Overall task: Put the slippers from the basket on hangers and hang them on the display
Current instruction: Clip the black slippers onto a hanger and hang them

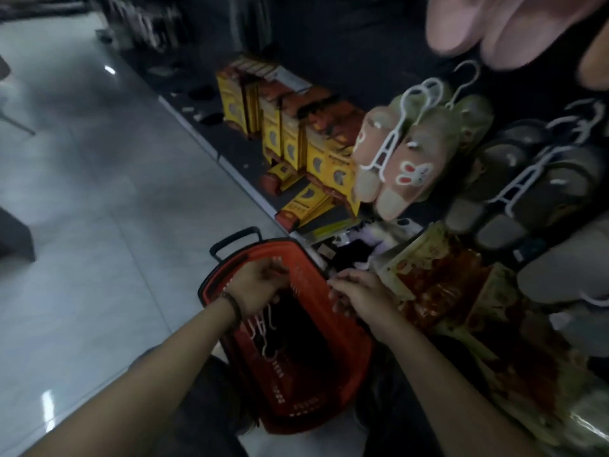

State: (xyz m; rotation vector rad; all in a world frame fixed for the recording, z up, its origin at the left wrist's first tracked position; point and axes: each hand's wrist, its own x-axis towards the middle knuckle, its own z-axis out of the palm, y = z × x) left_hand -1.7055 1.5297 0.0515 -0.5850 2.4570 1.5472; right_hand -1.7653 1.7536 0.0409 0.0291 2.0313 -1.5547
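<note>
A red basket (333, 328) with a black handle stands on the floor below me, its inside dark. My left hand (258, 285) hovers over its left rim with curled fingers, and white hangers (262, 334) dangle just under it. My right hand (361, 296) is over the right rim, fingers bent down into the dark basket; whether it holds anything is hidden. On the display to the right, pink bunny slippers (408, 173) and grey slippers (540, 192) hang on white hangers.
Yellow and red boxes (296, 136) line the low shelf behind the basket. Red-patterned packets (438, 285) lie on the shelf beside my right hand. More pink slippers (507, 24) hang at the top right. Pale tiled floor (99, 225) spreads to the left.
</note>
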